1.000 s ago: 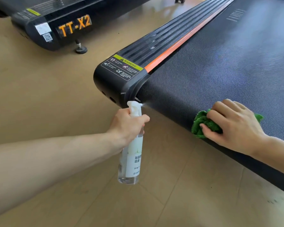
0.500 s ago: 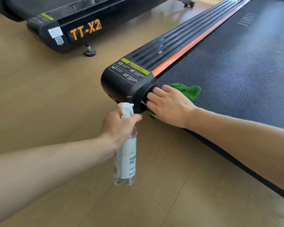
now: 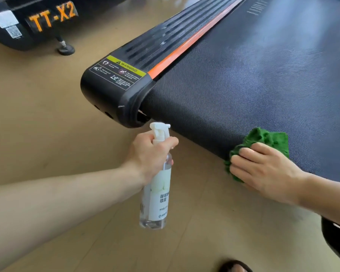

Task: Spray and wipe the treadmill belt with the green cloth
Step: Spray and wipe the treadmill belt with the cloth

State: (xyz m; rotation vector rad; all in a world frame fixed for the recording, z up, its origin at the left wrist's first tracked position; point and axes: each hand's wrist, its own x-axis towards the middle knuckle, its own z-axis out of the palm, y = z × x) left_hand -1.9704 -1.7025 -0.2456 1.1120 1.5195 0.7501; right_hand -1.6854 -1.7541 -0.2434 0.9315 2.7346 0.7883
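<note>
At the rear end of the treadmill belt (image 3: 253, 79), my right hand (image 3: 263, 171) presses the green cloth (image 3: 263, 137) flat onto the belt's rounded rear edge — fingers extended over the bunched fabric and pointing left, forearm coming in from the lower right. The belt's long axis runs away from me toward the upper right, so the unwiped length lies ahead of and beyond that hand, which is the nearer of the two to the belt. My left hand (image 3: 151, 152) is wrapped round the neck of the clear spray bottle (image 3: 155, 193), held upright over the wooden floor (image 3: 37, 114) just off the belt's left rear corner, its white nozzle (image 3: 159, 128) facing right toward the belt — beside the black end cap (image 3: 106, 95) with its warning label (image 3: 119, 72). A second treadmill (image 3: 28, 22), marked TT-X2, stands well apart at upper left.
</note>
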